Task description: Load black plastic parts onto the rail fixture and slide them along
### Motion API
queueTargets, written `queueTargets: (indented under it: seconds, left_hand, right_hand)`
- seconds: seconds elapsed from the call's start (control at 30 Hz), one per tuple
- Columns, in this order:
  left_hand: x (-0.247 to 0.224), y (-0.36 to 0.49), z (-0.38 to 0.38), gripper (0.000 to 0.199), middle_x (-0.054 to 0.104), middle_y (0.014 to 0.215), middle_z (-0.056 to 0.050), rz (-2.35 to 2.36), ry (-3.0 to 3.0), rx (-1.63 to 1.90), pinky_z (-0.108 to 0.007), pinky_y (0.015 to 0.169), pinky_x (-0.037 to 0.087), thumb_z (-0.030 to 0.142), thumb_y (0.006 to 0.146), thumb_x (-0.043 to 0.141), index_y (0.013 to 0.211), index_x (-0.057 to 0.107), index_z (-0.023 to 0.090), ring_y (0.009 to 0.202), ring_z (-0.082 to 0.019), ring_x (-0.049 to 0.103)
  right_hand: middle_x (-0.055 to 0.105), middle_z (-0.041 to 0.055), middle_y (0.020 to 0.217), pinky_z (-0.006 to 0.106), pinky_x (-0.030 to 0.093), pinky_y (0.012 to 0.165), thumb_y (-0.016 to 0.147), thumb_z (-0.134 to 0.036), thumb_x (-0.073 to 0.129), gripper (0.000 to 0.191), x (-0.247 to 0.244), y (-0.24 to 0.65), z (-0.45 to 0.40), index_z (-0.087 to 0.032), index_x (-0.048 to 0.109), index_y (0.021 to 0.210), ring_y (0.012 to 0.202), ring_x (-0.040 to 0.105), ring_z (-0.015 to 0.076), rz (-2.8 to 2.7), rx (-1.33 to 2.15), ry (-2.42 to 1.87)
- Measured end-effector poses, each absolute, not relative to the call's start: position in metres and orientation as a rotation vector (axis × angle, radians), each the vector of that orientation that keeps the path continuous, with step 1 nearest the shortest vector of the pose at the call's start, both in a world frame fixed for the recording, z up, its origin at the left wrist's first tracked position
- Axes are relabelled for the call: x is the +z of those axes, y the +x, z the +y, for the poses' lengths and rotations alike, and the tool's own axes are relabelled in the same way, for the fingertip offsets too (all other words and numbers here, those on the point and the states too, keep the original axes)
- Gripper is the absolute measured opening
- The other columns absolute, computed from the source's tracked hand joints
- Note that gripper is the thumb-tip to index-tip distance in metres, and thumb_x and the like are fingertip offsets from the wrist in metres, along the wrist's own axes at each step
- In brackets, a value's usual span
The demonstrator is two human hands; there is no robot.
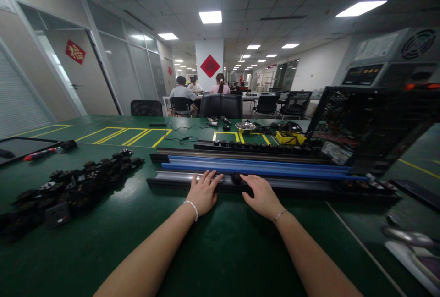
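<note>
A long black rail with a silvery channel (182, 176) lies across the green table in front of me. My left hand (202, 194) rests on it palm down, fingers stretched out and slightly spread, holding nothing. A small black part (236, 178) sits in the channel between my hands. At its right side, the fingertips of my right hand (263, 195) touch or nearly touch it; the thumb stands apart and the fingers are not wrapped around anything. More small black parts (360, 186) lie at the rail's right end. Just behind runs a blue rail (254, 165).
Black parts (89, 182) are heaped at left, near a red-handled tool (39, 154). Behind the rails are a metal bowl (245, 126), a yellow tray (290, 138) and cables. An open computer case (371, 127) stands at right. Several people sit farther back.
</note>
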State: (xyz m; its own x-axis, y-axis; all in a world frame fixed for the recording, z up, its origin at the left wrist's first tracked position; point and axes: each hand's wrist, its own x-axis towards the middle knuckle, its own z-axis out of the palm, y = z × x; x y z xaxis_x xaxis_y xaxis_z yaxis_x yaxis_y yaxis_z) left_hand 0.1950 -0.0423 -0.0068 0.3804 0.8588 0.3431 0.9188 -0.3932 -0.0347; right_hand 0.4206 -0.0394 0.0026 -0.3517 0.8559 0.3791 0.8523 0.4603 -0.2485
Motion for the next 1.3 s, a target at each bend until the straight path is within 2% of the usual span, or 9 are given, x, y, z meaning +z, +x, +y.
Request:
queueTargets:
  seconds: [0.13,0.23,0.4,0.57,0.87,0.97,1.17,1.3]
  left_hand:
    - [-0.006,0.196,-0.043,0.067,0.03,0.143,-0.004,-1.586,-2.425,-0.353,-0.056,0.102,0.017,0.026,0.077,0.049,0.136,0.022,0.038,0.131,-0.028,0.023]
    - [-0.006,0.196,-0.043,0.068,0.023,0.146,-0.005,-1.576,-2.432,-0.323,-0.058,0.102,0.014,0.023,0.077,0.049,0.136,0.02,0.041,0.131,-0.03,0.022]
    - [-0.006,0.193,-0.043,0.07,0.018,0.147,-0.006,-1.536,-2.475,-0.295,-0.06,0.101,0.014,0.02,0.078,0.048,0.136,0.017,0.043,0.131,-0.032,0.021]
    - [-0.003,0.199,-0.045,0.07,0.016,0.148,-0.005,-1.469,-2.528,-0.257,-0.065,0.098,0.016,0.022,0.079,0.048,0.135,0.014,0.047,0.131,-0.035,0.022]
    - [0.002,0.213,-0.048,0.072,0.014,0.149,-0.005,-1.521,-2.533,-0.162,-0.071,0.093,0.014,0.027,0.077,0.054,0.134,0.015,0.049,0.131,-0.041,0.017]
    - [0.002,0.218,-0.048,0.074,0.016,0.148,-0.008,-1.554,-2.518,-0.158,-0.072,0.092,0.013,0.029,0.077,0.054,0.135,0.012,0.047,0.13,-0.042,0.018]
    - [0.003,0.235,-0.045,0.077,0.018,0.148,-0.01,-1.711,-2.459,-0.129,-0.071,0.091,0.016,0.032,0.075,0.056,0.136,0.011,0.045,0.129,-0.044,0.018]
    - [0.003,0.246,-0.043,0.071,0.02,0.147,-0.013,-1.806,-2.422,-0.122,-0.073,0.088,0.018,0.033,0.076,0.054,0.136,0.018,0.043,0.128,-0.047,0.019]
  right_hand:
    - [0.045,0.0055,0.132,0.043,0.023,0.104,0.075,-0.032,0.046,0.054,0.006,0.417,-0.043,-0.022,0.044,0.129,0.124,0.034,0.0222,-2.287,0.016,-1.497]
    - [0.037,0.0032,0.139,0.047,0.017,0.105,0.075,-0.033,0.046,0.057,0.006,0.413,-0.044,-0.026,0.038,0.132,0.128,0.026,0.0229,-2.311,0.009,-1.56]
    - [0.023,0.0015,0.146,0.058,0.011,0.101,0.076,-0.038,0.048,0.064,0.003,0.407,-0.045,-0.036,0.028,0.136,0.132,0.015,0.0299,-2.351,-0.046,-1.653]
    - [0.021,0.0041,0.146,0.062,0.009,0.098,0.074,-0.038,0.052,0.072,0.001,0.402,-0.044,-0.04,0.019,0.137,0.132,0.015,0.0339,-2.384,-0.077,-1.716]
    - [0.023,0.0051,0.146,0.065,0.007,0.095,0.073,-0.038,0.054,0.072,0.001,0.398,-0.045,-0.044,0.018,0.136,0.131,0.015,0.0353,-2.39,-0.125,-1.752]
    - [0.023,0.0051,0.146,0.065,0.006,0.096,0.073,-0.038,0.053,0.073,-0.002,0.397,-0.044,-0.042,0.018,0.137,0.131,0.015,0.0351,-2.376,-0.149,-1.741]
    - [0.022,0.0046,0.146,0.061,0.002,0.1,0.072,-0.038,0.05,0.074,-0.008,0.398,-0.042,-0.029,0.02,0.14,0.132,0.012,0.0323,-2.336,-0.158,-1.746]
    - [0.022,0.0049,0.146,0.061,0.003,0.1,0.073,-0.038,0.048,0.073,-0.009,0.399,-0.041,-0.026,0.021,0.14,0.132,0.011,0.0317,-2.346,-0.153,-1.743]
